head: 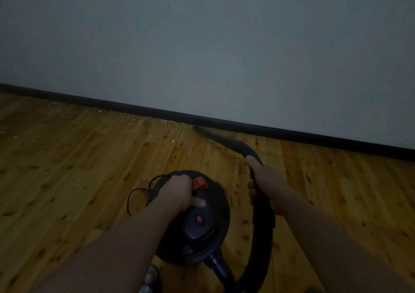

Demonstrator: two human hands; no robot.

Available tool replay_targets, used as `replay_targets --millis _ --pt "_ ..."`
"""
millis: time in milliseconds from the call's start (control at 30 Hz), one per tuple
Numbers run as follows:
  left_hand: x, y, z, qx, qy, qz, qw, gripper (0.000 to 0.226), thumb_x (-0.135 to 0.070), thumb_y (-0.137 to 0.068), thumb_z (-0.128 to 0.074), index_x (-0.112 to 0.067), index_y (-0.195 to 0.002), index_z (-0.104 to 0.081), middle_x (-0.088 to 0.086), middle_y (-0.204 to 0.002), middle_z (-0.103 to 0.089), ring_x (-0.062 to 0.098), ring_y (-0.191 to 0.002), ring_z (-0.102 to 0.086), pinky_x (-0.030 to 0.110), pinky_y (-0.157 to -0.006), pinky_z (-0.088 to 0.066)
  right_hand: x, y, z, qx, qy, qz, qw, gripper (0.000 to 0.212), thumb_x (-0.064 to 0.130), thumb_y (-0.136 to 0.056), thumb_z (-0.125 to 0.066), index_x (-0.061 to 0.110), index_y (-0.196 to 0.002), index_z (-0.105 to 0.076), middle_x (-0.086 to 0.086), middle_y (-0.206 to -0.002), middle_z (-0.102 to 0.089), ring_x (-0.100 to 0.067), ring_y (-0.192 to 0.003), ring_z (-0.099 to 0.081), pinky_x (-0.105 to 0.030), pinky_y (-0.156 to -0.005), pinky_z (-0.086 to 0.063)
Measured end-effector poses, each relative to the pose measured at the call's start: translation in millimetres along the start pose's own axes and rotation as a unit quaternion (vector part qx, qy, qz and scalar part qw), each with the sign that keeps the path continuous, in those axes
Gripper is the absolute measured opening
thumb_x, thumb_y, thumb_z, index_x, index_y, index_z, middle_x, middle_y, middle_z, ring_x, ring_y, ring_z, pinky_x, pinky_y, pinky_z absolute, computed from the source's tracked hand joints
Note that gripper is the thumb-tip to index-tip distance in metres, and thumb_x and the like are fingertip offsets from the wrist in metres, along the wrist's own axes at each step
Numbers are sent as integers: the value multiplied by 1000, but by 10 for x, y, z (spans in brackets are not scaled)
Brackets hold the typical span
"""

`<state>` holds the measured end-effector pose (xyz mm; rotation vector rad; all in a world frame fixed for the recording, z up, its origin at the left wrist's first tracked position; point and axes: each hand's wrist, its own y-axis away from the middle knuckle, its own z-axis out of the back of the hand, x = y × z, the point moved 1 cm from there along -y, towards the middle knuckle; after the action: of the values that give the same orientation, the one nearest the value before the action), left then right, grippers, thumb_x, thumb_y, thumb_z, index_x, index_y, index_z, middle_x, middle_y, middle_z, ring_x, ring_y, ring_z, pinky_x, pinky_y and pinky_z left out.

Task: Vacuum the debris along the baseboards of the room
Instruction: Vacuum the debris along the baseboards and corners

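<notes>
Along baseboard (157,110): right hand (267,180) fingers wrapped round hose (261,205), nozzle (211,135) low, aimed at debris (155,124); left hand (177,191) gripping vacuum (202,223) handle, likely to drag it along.

Single head-worn wide-angle view, looking forward and steeply down from standing height past both forearms onto the floor (67,169), facing the wall (202,45) at a slant so the baseboard (292,133) runs down to the right, vacuum (197,221) close below centre.
</notes>
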<state>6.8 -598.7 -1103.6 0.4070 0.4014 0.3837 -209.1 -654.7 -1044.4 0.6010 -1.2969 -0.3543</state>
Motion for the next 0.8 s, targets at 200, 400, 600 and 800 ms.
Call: replay_targets --millis 200,400,600,800 --pt "31 98 -12 5 3 21 1000 58 -59 -73 -86 -10 -88 -58 12 -97 -67 30 -94 -68 34 -64 -41 46 46 -146 12 52 20 998 45 54 -100 -57 11 -90 -63 -4 -60 -55 -15 -45 -52 -28 -49 -48" --pt "116 222 -40 16 1 38 999 55 -58 -75 -85 -14 -78 -51 12 -103 -70 28 -96 -69 31 -68 -44 25 191 -297 1 99 36 994 55 57 -100 -55 4 -113 -65 -4 -59 -57 -14 -40 -53 -24 -41 -48" --pt "124 331 -105 24 -2 36 999 52 -57 -75 -85 -15 -89 -58 8 -101 -70 26 -93 -68 31 -70 -47 -40 446 -311 5 119 43 992 52 54 -100 -56 4 -89 -66 -3 -53 -55 -17 -43 -52 -30 -50 -49" --pt "119 454 -177 19 -3 29 999 53 -57 -76 -85 -17 -82 -52 4 -88 -61 24 -87 -64 32 -71 -48 -169 564 -307 25 133 57 989 49 57 -98 -57 10 -86 -66 -1 -53 -56 -15 -41 -53 -31 -52 -48"
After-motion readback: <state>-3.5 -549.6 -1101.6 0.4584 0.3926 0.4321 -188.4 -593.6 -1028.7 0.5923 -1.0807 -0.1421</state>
